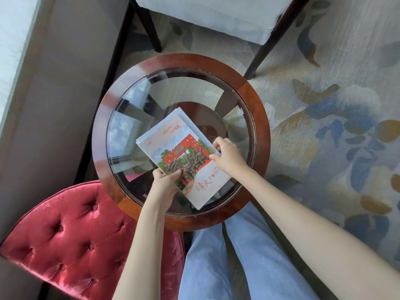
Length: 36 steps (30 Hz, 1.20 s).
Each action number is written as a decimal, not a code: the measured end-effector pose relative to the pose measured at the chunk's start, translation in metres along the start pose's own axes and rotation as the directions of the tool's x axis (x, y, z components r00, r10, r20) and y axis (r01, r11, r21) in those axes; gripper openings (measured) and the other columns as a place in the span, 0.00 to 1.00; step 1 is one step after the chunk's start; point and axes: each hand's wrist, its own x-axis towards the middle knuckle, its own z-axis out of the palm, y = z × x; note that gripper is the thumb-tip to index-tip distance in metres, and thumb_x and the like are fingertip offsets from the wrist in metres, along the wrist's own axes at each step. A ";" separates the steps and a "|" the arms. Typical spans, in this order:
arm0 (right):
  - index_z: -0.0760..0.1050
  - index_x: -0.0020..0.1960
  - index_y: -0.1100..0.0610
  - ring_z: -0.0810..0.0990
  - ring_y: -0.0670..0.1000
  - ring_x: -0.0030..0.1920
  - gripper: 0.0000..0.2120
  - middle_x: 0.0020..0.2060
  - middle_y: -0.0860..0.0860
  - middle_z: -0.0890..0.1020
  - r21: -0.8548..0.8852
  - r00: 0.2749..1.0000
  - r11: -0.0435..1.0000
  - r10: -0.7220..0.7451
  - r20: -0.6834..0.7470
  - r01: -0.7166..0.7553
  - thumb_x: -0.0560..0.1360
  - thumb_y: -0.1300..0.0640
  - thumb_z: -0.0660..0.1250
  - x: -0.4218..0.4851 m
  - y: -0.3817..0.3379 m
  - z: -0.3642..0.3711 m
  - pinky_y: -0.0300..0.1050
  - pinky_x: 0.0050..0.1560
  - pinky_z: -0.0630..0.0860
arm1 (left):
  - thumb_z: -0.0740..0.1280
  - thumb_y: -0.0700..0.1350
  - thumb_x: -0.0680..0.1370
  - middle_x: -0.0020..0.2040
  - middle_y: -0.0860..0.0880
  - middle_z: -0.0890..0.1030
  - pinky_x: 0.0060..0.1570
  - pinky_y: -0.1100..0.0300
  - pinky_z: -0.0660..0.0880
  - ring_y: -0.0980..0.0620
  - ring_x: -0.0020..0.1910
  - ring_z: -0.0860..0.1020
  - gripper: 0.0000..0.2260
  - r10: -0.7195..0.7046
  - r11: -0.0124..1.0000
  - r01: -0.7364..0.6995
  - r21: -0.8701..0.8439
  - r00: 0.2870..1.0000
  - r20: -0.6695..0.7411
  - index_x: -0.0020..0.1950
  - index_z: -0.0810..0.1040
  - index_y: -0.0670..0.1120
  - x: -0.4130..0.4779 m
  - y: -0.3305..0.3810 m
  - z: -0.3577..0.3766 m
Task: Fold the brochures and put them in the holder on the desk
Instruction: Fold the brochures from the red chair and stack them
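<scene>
A stack of brochures (168, 128) lies on the glass of a round table with a wooden rim (259, 118). The top brochure (190, 167) shows a red gate photo and orange lettering on white. My left hand (165, 182) pinches its near left edge, thumb on top. My right hand (227, 154) grips its right edge with the fingertips. The brochure lies flat and slightly askew over the white sheets beneath. No holder is in view.
A red tufted seat (71, 230) stands at the near left against the table. A chair with a white cushion (212, 16) and dark legs stands beyond the table. My legs in light blue trousers (227, 263) are below it. Patterned carpet (335, 115) covers the right.
</scene>
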 end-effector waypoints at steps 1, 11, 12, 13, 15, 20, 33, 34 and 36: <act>0.70 0.52 0.58 0.76 0.55 0.51 0.10 0.51 0.55 0.76 0.034 1.000 0.999 0.010 0.017 -0.011 0.74 0.56 0.67 -0.003 0.002 -0.002 0.51 0.53 0.75 | 0.63 0.35 0.78 0.55 0.45 0.78 0.43 0.55 0.76 0.51 0.49 0.79 0.15 0.059 0.997 -0.059 -0.045 0.998 0.016 0.61 0.64 0.44 -0.004 -0.004 0.000; 0.50 0.71 0.42 0.73 0.47 0.60 0.36 0.66 0.44 0.64 0.555 0.971 0.830 -0.175 0.164 0.056 0.72 0.51 0.70 -0.011 -0.008 -0.045 0.44 0.57 0.72 | 0.61 0.29 0.77 0.60 0.48 0.76 0.62 0.54 0.73 0.52 0.60 0.75 0.21 0.656 0.739 -0.673 0.027 0.728 0.201 0.65 0.65 0.47 -0.035 0.019 -0.007; 0.51 0.71 0.41 0.74 0.42 0.58 0.36 0.64 0.42 0.68 0.540 0.964 0.837 -0.210 0.162 0.092 0.72 0.52 0.70 -0.008 -0.014 -0.050 0.42 0.56 0.72 | 0.60 0.29 0.77 0.61 0.46 0.76 0.63 0.53 0.72 0.51 0.61 0.75 0.21 0.680 0.710 -0.702 0.047 0.702 0.214 0.65 0.64 0.46 -0.035 0.025 -0.008; 0.56 0.69 0.42 0.74 0.37 0.54 0.30 0.59 0.39 0.72 0.502 0.964 0.854 -0.234 0.130 0.140 0.73 0.53 0.69 -0.006 -0.019 -0.053 0.41 0.56 0.73 | 0.60 0.28 0.77 0.62 0.43 0.75 0.63 0.52 0.72 0.48 0.62 0.74 0.21 0.702 0.681 -0.729 0.072 0.678 0.220 0.66 0.63 0.44 -0.036 0.030 -0.008; 0.64 0.59 0.43 0.74 0.34 0.48 0.18 0.49 0.35 0.74 0.431 0.970 0.875 -0.243 -0.004 0.221 0.74 0.55 0.67 -0.005 -0.029 -0.053 0.37 0.54 0.72 | 0.60 0.29 0.76 0.63 0.42 0.73 0.64 0.56 0.71 0.49 0.62 0.73 0.21 0.745 0.619 -0.772 0.144 0.636 0.201 0.68 0.61 0.39 -0.036 0.037 -0.003; 0.71 0.60 0.58 0.73 0.44 0.55 0.13 0.51 0.45 0.76 0.302 0.924 0.889 -0.264 -0.275 0.344 0.77 0.58 0.64 -0.017 -0.029 -0.040 0.18 0.47 0.64 | 0.59 0.32 0.78 0.66 0.40 0.70 0.69 0.48 0.64 0.47 0.66 0.70 0.21 0.761 0.587 -0.772 0.243 0.629 0.159 0.70 0.59 0.36 -0.030 0.038 0.008; 0.62 0.70 0.54 0.71 0.58 0.66 0.18 0.66 0.53 0.72 0.194 0.943 0.932 -0.325 0.068 0.307 0.81 0.55 0.55 -0.028 -0.008 -0.023 0.57 0.66 0.69 | 0.58 0.31 0.79 0.58 0.52 0.74 0.65 0.71 0.63 0.59 0.59 0.72 0.14 0.731 0.610 -0.753 0.248 0.655 0.190 0.58 0.68 0.49 -0.026 0.016 -0.009; 0.62 0.69 0.54 0.71 0.58 0.66 0.17 0.66 0.52 0.72 0.185 0.942 0.932 -0.329 0.072 0.311 0.81 0.55 0.54 -0.028 -0.008 -0.023 0.58 0.66 0.69 | 0.58 0.31 0.79 0.56 0.57 0.73 0.60 0.77 0.63 0.64 0.56 0.72 0.16 0.742 0.586 -0.765 0.267 0.639 0.203 0.56 0.68 0.52 -0.027 0.017 -0.009; 0.62 0.70 0.54 0.71 0.58 0.66 0.17 0.67 0.51 0.71 0.162 0.940 0.934 -0.333 0.076 0.318 0.81 0.56 0.54 -0.028 -0.009 -0.023 0.58 0.66 0.69 | 0.58 0.30 0.79 0.52 0.59 0.71 0.55 0.81 0.62 0.65 0.52 0.71 0.15 0.745 0.564 -0.770 0.300 0.631 0.217 0.54 0.67 0.51 -0.025 0.020 -0.011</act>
